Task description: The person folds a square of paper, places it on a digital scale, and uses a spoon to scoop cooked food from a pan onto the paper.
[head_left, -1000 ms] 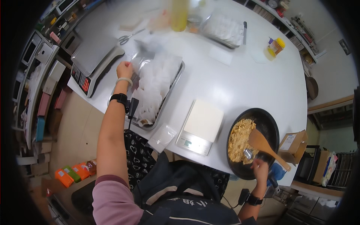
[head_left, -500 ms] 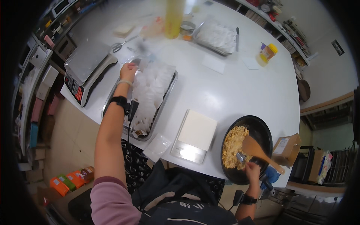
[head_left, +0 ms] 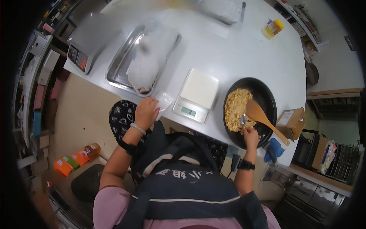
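White counter (head_left: 244,57) before you, with spill risks along its near edge.
Your black pan (head_left: 266,93) sits right of the kitchen scale (head_left: 199,88), near that edge; a bump could scatter its golden crumbly mixture (head_left: 235,108). Catching the wooden spatula (head_left: 258,113) propped over the rim could flick crumbs out. Your left hand (head_left: 145,111) touches the clear plastic bag (head_left: 164,101), grip uncertain; a careless drag could drop it. Your right hand (head_left: 250,137) pinches the metal scoop (head_left: 243,120), which overfilling could make shed crumbs.
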Available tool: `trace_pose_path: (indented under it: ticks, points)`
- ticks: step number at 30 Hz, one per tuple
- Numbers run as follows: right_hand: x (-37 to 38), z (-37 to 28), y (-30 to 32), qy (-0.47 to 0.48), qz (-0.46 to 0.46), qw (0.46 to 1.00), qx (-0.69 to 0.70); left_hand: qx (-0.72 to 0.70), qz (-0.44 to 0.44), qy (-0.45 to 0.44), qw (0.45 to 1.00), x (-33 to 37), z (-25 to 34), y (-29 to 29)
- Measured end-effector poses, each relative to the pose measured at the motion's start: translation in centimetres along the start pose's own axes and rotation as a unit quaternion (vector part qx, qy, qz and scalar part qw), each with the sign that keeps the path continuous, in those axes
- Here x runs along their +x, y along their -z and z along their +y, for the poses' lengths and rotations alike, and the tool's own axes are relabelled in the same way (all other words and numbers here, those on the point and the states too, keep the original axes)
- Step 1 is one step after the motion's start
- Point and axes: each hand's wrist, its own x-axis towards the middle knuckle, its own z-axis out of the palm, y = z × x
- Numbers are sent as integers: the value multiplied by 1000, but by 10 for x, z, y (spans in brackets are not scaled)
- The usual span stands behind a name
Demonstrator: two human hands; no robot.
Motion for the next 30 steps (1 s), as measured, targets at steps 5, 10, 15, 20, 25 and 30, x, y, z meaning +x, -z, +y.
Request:
trace_pose_path:
  ticks: [5, 10, 15, 20, 25, 30]
  points:
    - [0, 6, -11, -17, -24, 1000, 4, 29, -34, 66, 997, -17, 7, -21]
    - [-9, 8, -7, -19, -22, 999, -14, 29, -32, 95, 995, -24, 15, -28]
    - [-15, 8, -2, -71, -52, 996, 0, 3, -23, 90, 996, -26, 9, -40]
    - [-27, -22, 10, 137, 242, 960, -12, -96, 2, 65, 993, -18, -4, -45]
    - [-54, -147, 15, 313, 76, 907, 272, -194, 46, 94, 975, -18, -18, -55]
    - [-46, -235, -51, 360, -86, 898, 239, -163, 45, 73, 983, -13, -9, -61]
